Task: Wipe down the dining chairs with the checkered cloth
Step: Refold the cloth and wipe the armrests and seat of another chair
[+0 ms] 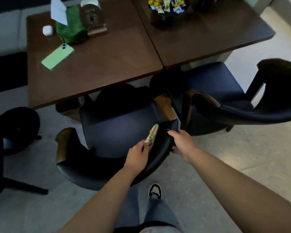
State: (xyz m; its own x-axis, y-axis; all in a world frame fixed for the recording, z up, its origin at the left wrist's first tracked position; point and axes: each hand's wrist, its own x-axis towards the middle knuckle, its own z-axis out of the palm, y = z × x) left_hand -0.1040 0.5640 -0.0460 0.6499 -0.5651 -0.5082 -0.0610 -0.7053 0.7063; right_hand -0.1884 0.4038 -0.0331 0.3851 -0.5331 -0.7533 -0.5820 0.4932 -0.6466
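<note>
Two chairs in view, both dark, tucked at the table. I'm standing behind the near chair, working its curved backrest. Far chair sits to the right, untouched as far as I can judge.

Left hand has fingers curled round the cloth, bunched into a narrow roll that lies against the inner face of the backrest, right side, just above the seat. Right hand grips the backrest end from the outside, fingertips wrapped over the top edge, thumb hidden underneath. Looks like a bracing hold.

Step in hand, my read: wiping the inside of the backrest. To do it well I'd open the cloth out flatter, since the roll touches only a thin strip. Keep the right hand steadying so the chair doesn't swivel or slide. Sweep along the curve toward the left armrest, overlapping passes, then top edge, outer face, wooden arms, seat. Lighting is dim, so I can't tell what's clean.

Phone, earbud case, green tissue box and candy bowl are on the table, well apart from the work.
</note>
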